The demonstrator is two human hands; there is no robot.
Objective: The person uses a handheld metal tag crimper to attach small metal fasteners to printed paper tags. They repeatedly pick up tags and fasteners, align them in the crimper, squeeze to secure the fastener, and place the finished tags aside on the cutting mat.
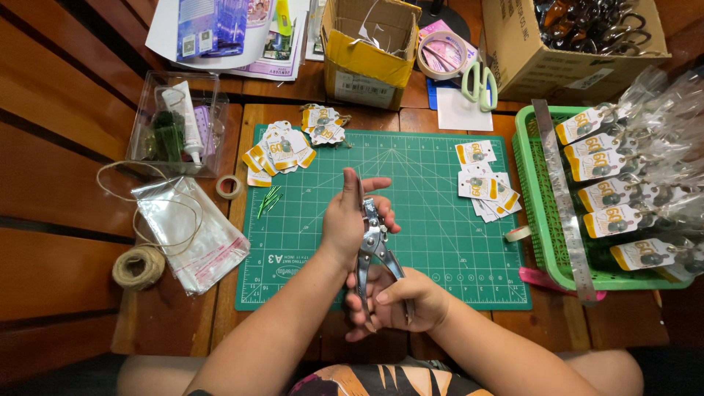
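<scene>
Right hand (396, 299) gripping shiny metal punch pliers (375, 246), left hand (354, 214), gridded green mat (433, 242)

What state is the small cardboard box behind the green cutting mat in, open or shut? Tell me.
Open: the small cardboard box has its top flaps folded outward, and its inside shows.

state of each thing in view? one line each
Punch pliers: held in both hands, handles spread.
Left hand: grip on the head.
Right hand: grip on the handles.
Scissors: closed, lying flat.
Small box: flaps open.
Twine ball: partly unwound.
Green basket: filled with tagged bags.
</scene>
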